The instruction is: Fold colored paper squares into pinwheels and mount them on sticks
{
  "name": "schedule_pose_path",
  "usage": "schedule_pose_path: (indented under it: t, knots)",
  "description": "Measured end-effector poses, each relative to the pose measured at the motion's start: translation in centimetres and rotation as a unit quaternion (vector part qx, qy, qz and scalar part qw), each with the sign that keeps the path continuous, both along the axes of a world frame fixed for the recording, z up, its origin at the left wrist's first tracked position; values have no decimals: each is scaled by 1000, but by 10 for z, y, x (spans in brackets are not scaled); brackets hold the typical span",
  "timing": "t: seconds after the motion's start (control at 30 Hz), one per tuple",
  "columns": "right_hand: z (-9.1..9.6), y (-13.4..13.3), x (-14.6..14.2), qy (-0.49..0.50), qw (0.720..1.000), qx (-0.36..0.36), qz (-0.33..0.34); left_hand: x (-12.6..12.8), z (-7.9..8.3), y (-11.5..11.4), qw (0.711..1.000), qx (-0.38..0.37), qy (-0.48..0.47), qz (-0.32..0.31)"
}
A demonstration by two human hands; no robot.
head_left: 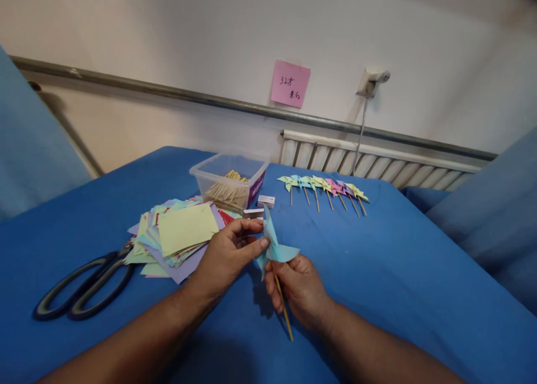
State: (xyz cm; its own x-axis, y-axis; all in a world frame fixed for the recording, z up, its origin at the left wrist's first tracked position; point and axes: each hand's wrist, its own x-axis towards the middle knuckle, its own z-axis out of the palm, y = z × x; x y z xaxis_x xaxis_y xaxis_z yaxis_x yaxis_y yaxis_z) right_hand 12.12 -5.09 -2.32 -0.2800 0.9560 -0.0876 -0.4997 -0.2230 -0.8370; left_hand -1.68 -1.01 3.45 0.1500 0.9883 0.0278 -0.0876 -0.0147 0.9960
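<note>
About seven pinwheels (325,186) look complete from where I stand, each on its stick, laid out in a row towards the far edge of the blue surface (356,283). One more, a light blue pinwheel (274,247), is in the person's hands and seems nearly done: its paper is shaped into blades and the head sits at the top of a thin stick (284,308). I can't make out whether the centre is properly fastened. Plenty of material is left unused: a loose heap of coloured paper (188,227) near the scissors (90,286), and many sticks (226,193) in a clear plastic box (203,174).

The light blue pinwheel is held above the surface, in front of the small boxes (265,201). One blade stands up, another spreads to the right, and the stick slants down towards the person. The right hand (304,289) is closed around the stick just below the head; the left hand (229,252) has the paper between its thumb and curled fingers, partly hidden.
</note>
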Motion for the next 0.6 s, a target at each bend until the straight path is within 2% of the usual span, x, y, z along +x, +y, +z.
schedule_pose_path:
  t: [0.13,0.27,0.6]
  knots:
    - [7,-2,0,13,1000,-5,23,-2,0,1,1000,-11,26,-13]
    - [13,-2,-1,21,999,-19,24,-4,-2,4,999,-37,10,-35]
    - [6,1,-3,16,1000,-20,-1,-6,-8,5,995,-83,10,-48]
